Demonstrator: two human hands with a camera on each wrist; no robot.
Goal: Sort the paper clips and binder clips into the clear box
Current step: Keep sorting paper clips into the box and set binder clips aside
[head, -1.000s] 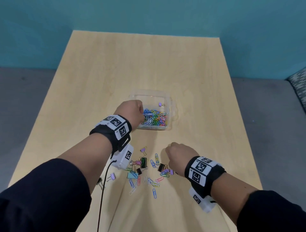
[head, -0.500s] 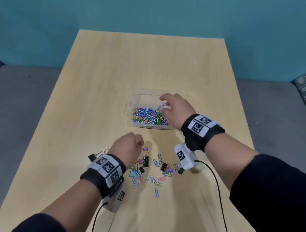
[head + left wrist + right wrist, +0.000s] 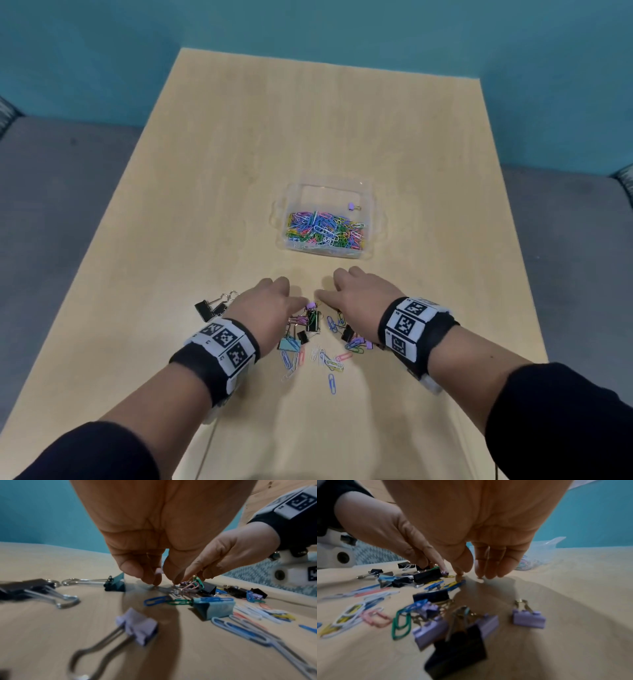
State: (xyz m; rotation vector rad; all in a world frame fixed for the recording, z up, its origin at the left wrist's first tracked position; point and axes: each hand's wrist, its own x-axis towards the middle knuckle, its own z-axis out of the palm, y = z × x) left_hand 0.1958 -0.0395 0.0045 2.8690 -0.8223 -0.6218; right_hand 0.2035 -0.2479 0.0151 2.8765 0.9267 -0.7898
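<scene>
Left hand (image 3: 265,306) palm-down, fingertips pinching among loose coloured paper clips and binder clips (image 3: 310,337), right hand (image 3: 359,298) alongside, fingers relaxed, straight, clear plastic box (image 3: 371,205) beyond

Colourful paper clips (image 3: 325,231) inside clear box (image 3: 371,219); binder clips (image 3: 310,323) outside.

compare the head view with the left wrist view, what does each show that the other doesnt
Only the head view shows the clear box, with its heap of paper clips and one purple binder clip in the far part. Only the left wrist view shows the left hand's fingertips down at the table and a blurred purple binder clip nearby. Both show the left hand, the right hand and the light blue binder clip.
</scene>
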